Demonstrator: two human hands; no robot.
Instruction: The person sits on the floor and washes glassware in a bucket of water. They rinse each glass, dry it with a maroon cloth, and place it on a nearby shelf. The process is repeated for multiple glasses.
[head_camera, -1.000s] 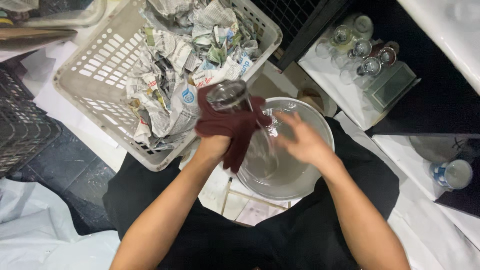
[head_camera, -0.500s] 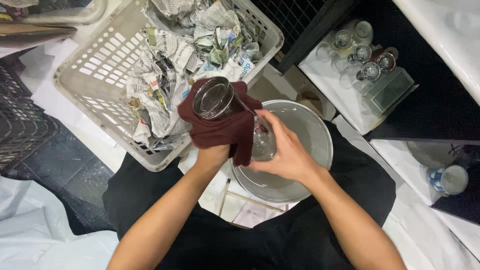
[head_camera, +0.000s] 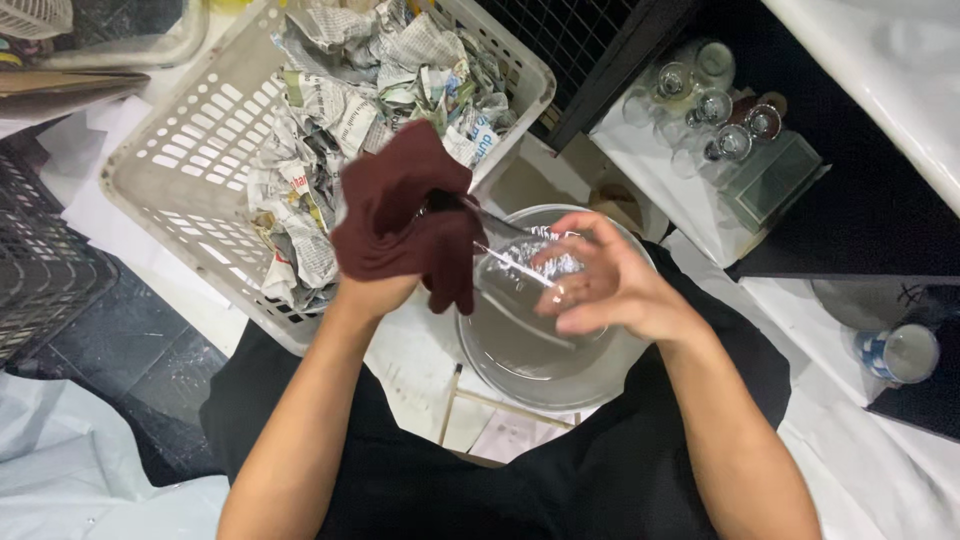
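My left hand (head_camera: 375, 290) is wrapped in a dark maroon cloth (head_camera: 400, 215) and presses it against one end of a clear drinking glass (head_camera: 525, 262). My right hand (head_camera: 610, 285) grips the other end of the glass, which lies sideways between both hands. They are held over a round metal basin (head_camera: 520, 355) that sits in front of my lap.
A white plastic laundry basket (head_camera: 170, 150) full of crumpled newspaper stands at the upper left. Several clear glasses (head_camera: 715, 105) rest on a white surface at the upper right. A dark crate (head_camera: 40, 270) is at the left, and a small cup (head_camera: 900, 352) at the right.
The glass has turned from mouth-up to lying sideways. The cloth now covers its end, and my right hand has shifted along the glass.
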